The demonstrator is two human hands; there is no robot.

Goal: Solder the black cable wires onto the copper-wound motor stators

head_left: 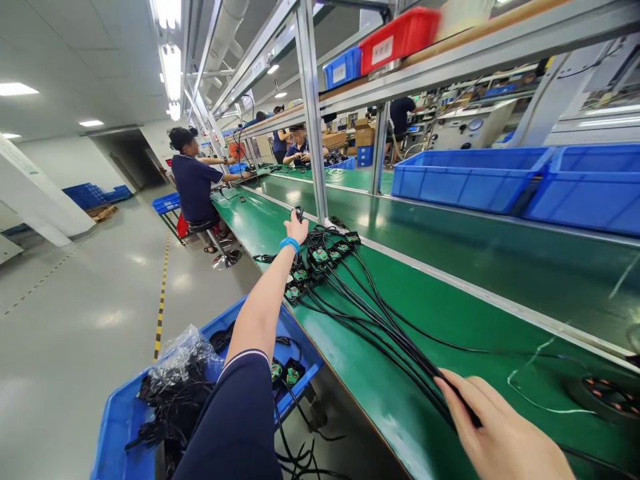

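Observation:
Black cables (385, 320) run in a loose bundle across the green bench (430, 300). My right hand (500, 420) is wrapped round this bundle at the lower right. At the bundle's far end lie several small black fans (320, 255) with green and red labels. My left hand (297, 227), with a blue wristband, reaches beyond the fans. Its fingers are closed on a small black thing, perhaps a cable end, too small to name. More coiled black cables lie beside and behind the left hand.
A blue bin (117, 413) with cables, fans and clear plastic stands below the bench's left edge. Metal posts (311, 113) rise from the bench. Blue crates (465, 177) stand at right. A person (193, 180) sits farther along the bench. A round dark object (607, 393) lies at right.

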